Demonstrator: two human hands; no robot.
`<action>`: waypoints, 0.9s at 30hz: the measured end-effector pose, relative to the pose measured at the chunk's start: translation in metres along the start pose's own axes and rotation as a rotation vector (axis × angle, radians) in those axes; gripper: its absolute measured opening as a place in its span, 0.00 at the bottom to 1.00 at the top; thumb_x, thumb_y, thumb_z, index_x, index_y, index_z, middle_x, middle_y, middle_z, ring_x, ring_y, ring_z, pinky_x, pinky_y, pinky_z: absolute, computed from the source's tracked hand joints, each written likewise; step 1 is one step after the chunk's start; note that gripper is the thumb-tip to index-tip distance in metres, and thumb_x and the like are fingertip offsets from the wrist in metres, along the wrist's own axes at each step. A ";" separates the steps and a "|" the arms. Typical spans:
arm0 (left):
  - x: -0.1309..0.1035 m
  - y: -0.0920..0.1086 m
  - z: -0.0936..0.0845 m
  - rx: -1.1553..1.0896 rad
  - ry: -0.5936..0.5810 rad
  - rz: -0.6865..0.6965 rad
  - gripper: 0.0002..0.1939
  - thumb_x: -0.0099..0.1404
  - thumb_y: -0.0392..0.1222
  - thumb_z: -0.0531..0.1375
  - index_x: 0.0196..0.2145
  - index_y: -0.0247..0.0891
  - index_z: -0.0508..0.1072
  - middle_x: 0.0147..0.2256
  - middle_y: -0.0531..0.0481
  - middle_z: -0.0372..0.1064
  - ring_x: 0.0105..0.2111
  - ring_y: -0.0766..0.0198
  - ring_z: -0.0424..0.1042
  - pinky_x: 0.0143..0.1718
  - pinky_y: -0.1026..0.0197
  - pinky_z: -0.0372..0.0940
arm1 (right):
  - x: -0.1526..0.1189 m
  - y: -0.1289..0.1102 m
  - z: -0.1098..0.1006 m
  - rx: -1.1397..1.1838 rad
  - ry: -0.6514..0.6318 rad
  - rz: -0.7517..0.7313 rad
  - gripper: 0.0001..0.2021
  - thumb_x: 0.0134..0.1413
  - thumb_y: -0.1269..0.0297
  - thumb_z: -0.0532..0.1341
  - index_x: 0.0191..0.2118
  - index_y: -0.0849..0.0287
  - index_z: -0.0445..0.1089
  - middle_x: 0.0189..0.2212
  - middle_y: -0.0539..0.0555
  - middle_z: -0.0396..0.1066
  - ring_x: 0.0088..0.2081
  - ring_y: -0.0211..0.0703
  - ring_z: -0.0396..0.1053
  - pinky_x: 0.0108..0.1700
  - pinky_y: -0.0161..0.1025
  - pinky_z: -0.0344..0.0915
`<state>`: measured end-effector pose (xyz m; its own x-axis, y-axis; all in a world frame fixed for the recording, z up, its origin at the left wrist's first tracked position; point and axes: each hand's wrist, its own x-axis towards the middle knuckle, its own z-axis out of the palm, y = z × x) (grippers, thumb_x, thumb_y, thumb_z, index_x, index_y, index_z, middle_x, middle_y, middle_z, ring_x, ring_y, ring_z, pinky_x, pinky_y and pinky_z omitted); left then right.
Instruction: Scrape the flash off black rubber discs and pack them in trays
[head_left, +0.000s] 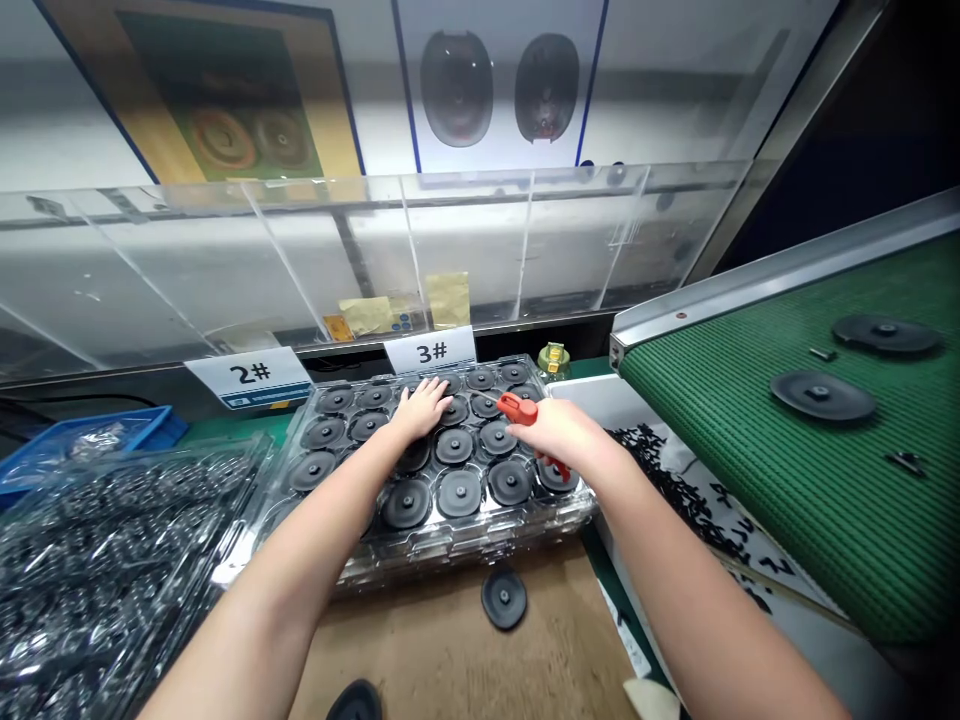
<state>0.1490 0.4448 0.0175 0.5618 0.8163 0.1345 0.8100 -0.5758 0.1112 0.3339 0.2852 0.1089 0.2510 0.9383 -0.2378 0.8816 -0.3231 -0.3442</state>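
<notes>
Stretching along three o'clock, a green belt [750, 500] carries two black discs [840, 400] and some small dark pieces. A stack of clear trays [127, 560] lies at eight o'clock, and a brown desk [570, 650] spreads at six. In the middle sits a clear tray of discs [469, 545], its rows of round pockets holding black discs [459, 492], each with a small knob in its middle.

Reaching in from seven o'clock, the left hand [421, 408] lies over the upper rows, its fingers loosely spread and palm down on the discs; whether they grip one cannot be told. From five o'clock, the right hand [561, 432] has its fingers wrapped round a red-handled tool [517, 407], whose thin tip points to ten o'clock above the discs, just right of the left fingers. A loose disc [504, 606] rests at six o'clock, below both hands.
</notes>
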 end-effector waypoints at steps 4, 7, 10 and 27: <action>-0.010 -0.024 -0.006 0.017 0.018 -0.077 0.20 0.63 0.44 0.54 0.51 0.38 0.61 0.53 0.43 0.58 0.49 0.53 0.62 0.48 0.43 0.60 | -0.009 -0.010 -0.004 -0.011 -0.009 -0.014 0.19 0.47 0.48 0.57 0.34 0.59 0.72 0.30 0.56 0.73 0.35 0.48 0.71 0.32 0.36 0.62; -0.018 -0.042 -0.009 0.032 -0.003 -0.126 0.19 0.62 0.44 0.54 0.51 0.38 0.62 0.52 0.43 0.59 0.48 0.54 0.63 0.47 0.44 0.61 | -0.014 -0.020 -0.006 -0.020 -0.023 -0.029 0.17 0.46 0.49 0.57 0.34 0.58 0.72 0.29 0.56 0.73 0.34 0.48 0.71 0.30 0.35 0.62; -0.024 -0.050 -0.008 0.034 -0.028 -0.110 0.19 0.62 0.44 0.54 0.50 0.37 0.62 0.52 0.43 0.60 0.48 0.54 0.64 0.46 0.44 0.61 | -0.016 -0.026 -0.006 -0.027 -0.032 -0.038 0.17 0.46 0.50 0.57 0.34 0.58 0.72 0.29 0.55 0.73 0.34 0.47 0.71 0.31 0.35 0.62; -0.060 -0.045 -0.009 0.025 -0.014 0.015 0.20 0.62 0.44 0.54 0.51 0.38 0.61 0.53 0.43 0.59 0.49 0.53 0.63 0.48 0.43 0.60 | -0.041 -0.036 0.014 -0.087 -0.108 -0.089 0.17 0.49 0.52 0.58 0.36 0.62 0.71 0.31 0.55 0.73 0.35 0.44 0.71 0.35 0.39 0.64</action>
<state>0.0773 0.4216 0.0137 0.5760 0.8082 0.1226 0.8053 -0.5867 0.0847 0.2860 0.2566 0.1180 0.1298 0.9426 -0.3076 0.9310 -0.2226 -0.2894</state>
